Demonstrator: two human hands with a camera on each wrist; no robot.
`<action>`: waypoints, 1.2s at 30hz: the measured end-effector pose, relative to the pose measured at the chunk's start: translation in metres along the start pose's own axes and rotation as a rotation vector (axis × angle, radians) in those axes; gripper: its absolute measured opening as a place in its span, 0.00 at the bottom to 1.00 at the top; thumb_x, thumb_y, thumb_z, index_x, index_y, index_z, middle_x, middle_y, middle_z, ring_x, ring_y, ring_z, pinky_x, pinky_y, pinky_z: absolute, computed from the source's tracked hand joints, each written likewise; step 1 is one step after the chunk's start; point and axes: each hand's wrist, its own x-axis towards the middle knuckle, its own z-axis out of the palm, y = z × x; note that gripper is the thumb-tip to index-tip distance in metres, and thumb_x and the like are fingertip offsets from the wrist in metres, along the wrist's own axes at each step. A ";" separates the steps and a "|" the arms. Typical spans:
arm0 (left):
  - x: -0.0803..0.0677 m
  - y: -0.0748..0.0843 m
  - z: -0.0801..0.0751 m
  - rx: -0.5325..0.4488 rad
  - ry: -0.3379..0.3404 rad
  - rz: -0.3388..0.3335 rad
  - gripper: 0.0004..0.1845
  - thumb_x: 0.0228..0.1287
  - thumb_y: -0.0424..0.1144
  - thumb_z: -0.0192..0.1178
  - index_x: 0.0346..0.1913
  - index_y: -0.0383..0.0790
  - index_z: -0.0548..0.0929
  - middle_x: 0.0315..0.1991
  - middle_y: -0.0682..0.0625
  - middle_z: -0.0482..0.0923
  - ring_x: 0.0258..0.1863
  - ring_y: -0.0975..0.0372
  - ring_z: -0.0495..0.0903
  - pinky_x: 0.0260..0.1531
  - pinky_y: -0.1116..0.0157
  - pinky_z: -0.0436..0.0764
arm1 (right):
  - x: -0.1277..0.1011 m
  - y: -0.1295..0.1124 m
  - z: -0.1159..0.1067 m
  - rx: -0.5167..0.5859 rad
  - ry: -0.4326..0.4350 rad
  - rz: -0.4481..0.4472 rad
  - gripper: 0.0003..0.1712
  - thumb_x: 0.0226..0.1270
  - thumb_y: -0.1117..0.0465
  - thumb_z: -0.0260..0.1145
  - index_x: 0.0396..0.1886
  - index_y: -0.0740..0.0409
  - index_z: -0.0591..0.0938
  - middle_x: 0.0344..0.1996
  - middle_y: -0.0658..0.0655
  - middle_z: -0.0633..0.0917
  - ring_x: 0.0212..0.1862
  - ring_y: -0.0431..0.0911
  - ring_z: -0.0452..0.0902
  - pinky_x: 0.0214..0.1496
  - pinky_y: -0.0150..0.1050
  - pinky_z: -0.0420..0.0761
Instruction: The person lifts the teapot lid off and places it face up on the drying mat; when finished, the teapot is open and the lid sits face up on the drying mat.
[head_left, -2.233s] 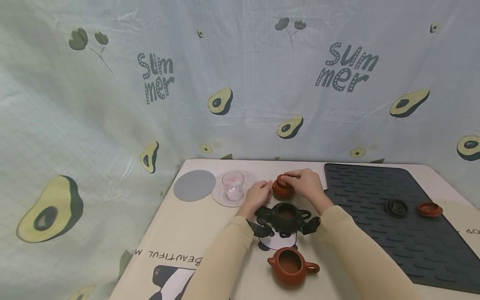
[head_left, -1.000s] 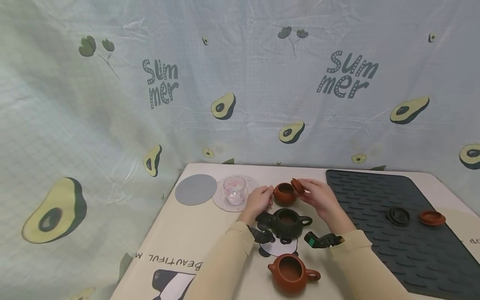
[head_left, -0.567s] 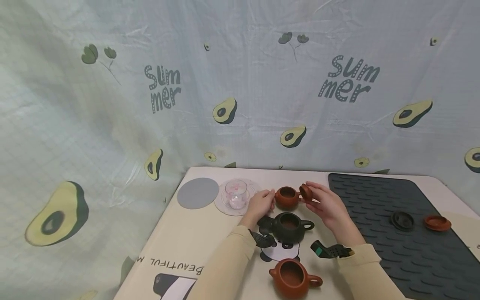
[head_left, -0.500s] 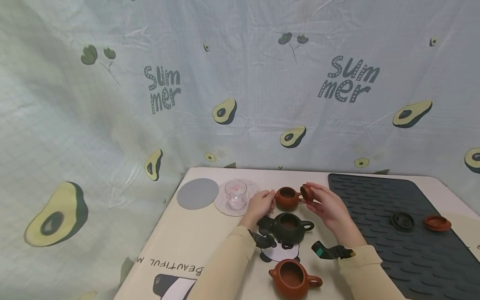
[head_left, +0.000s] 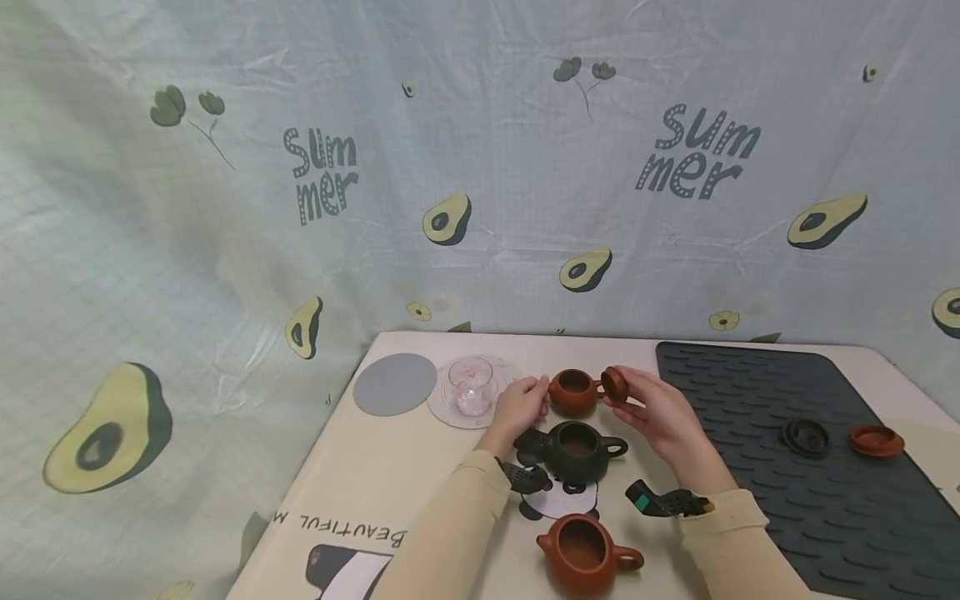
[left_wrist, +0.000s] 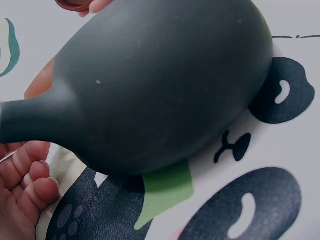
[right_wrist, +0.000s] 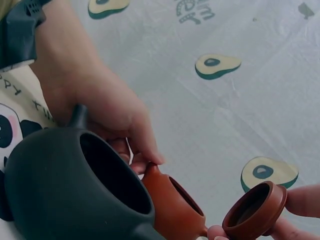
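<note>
A small brown teapot [head_left: 573,392] stands open at the back of the table, its rim also visible in the right wrist view [right_wrist: 176,202]. My left hand [head_left: 534,393] holds its left side with curved fingers [right_wrist: 145,150]. My right hand [head_left: 624,392] pinches the pot's small brown lid [head_left: 614,383] just right of the pot, tilted on edge, hollow side showing [right_wrist: 254,210]. In front of both stands a lidless dark green teapot [head_left: 576,446], which fills the left wrist view [left_wrist: 150,85].
A second brown teapot [head_left: 585,552] sits near the front edge. A glass cup [head_left: 471,385] on a clear coaster and a grey round coaster [head_left: 395,383] lie at the back left. The black ribbed mat [head_left: 750,392] on the right carries a dark lid [head_left: 805,435] and a brown lid [head_left: 876,439].
My right hand lifted the lid off the small brown teapot and carried it to the pot's right side. The left hand stayed on the pot.
</note>
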 end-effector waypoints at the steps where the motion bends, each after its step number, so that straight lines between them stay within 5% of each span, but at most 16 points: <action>1: 0.000 0.001 0.000 -0.003 -0.001 0.000 0.23 0.81 0.51 0.48 0.34 0.36 0.81 0.21 0.54 0.75 0.18 0.64 0.72 0.22 0.69 0.71 | 0.000 0.000 -0.001 -0.003 0.000 -0.001 0.31 0.82 0.50 0.56 0.75 0.62 0.66 0.55 0.55 0.80 0.52 0.46 0.84 0.54 0.38 0.81; 14: 0.002 -0.004 -0.001 0.008 -0.002 0.041 0.23 0.81 0.53 0.49 0.35 0.38 0.82 0.23 0.54 0.77 0.21 0.64 0.73 0.23 0.68 0.72 | 0.003 -0.005 -0.012 0.005 -0.005 -0.018 0.32 0.74 0.45 0.66 0.68 0.59 0.73 0.51 0.52 0.82 0.51 0.47 0.85 0.54 0.38 0.81; 36: 0.002 -0.012 0.001 0.042 0.031 0.078 0.20 0.81 0.51 0.50 0.36 0.42 0.82 0.24 0.54 0.79 0.24 0.63 0.75 0.30 0.66 0.72 | -0.003 -0.010 -0.020 0.057 -0.016 -0.029 0.33 0.78 0.44 0.60 0.73 0.58 0.69 0.49 0.49 0.83 0.49 0.45 0.85 0.55 0.38 0.81</action>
